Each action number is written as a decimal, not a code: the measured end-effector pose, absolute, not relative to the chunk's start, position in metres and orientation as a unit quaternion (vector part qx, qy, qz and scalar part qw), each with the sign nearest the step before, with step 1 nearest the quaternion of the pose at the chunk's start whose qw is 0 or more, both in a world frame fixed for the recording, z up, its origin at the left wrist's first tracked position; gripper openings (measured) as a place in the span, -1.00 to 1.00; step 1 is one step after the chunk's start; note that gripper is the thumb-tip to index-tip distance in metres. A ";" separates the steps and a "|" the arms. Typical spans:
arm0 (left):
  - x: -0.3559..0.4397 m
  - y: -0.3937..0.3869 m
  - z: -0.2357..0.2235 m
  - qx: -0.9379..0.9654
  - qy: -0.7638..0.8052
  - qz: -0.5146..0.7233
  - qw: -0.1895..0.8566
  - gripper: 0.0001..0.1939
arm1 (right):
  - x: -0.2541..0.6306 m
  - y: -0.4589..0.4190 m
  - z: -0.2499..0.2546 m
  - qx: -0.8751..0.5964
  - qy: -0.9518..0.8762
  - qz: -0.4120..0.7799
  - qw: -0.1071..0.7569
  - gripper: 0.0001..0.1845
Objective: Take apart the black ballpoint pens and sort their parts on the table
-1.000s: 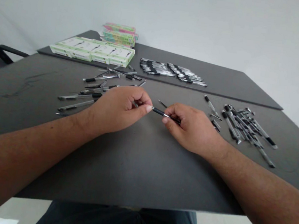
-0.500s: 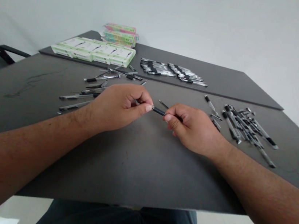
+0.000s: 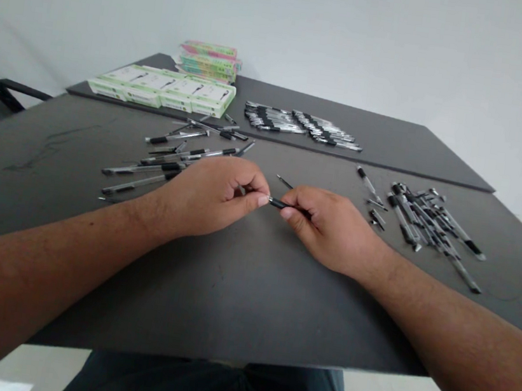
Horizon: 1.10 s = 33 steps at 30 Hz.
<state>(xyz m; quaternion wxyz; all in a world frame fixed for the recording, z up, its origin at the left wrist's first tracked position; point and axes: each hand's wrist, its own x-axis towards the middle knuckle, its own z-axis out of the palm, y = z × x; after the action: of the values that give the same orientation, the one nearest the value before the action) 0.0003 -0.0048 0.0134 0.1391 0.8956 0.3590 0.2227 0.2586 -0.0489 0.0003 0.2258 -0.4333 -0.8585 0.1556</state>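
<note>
My left hand (image 3: pixel 207 196) and my right hand (image 3: pixel 328 230) meet over the dark table top (image 3: pixel 209 298), both pinching a black-gripped pen (image 3: pixel 279 204). Only a short black stretch of it shows between my fingertips; the rest is hidden in my fingers. Just beyond my right fingers, a thin dark pen refill (image 3: pixel 284 182) lies on the table. Nearest my left hand is a loose scatter of black and clear pens (image 3: pixel 149 169). A second loose heap of pens (image 3: pixel 430 227) lies to the right of my right hand.
Near the far edge, pens lie in neat rows (image 3: pixel 299 122) on a dark board (image 3: pixel 393 142). White-and-green pen boxes (image 3: pixel 160 88) and a stack of colourful packets (image 3: pixel 209 60) stand at back left. A chair (image 3: pixel 10 89) shows at far left.
Both hands have moved slightly toward me and closer together. Less of the pen shows between them than a second ago.
</note>
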 end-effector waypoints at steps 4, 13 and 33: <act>0.000 -0.006 0.014 0.897 0.354 0.229 0.134 -0.71 | 0.259 -0.050 0.001 -0.430 -0.858 0.163 0.229 -0.82; 0.000 -0.003 0.006 0.901 0.338 0.235 0.135 -0.74 | 0.258 -0.049 -0.002 -0.425 -0.859 0.154 0.239 -0.81; -0.001 -0.004 0.007 0.918 0.321 0.202 0.113 -0.70 | 0.258 -0.056 -0.010 -0.404 -0.878 0.070 0.247 -0.77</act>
<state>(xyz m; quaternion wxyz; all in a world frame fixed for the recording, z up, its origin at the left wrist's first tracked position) -0.0005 -0.0040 0.0073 0.1128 0.9184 0.3211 0.2019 0.2585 -0.0559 -0.0101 0.2471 -0.4037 -0.8781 0.0702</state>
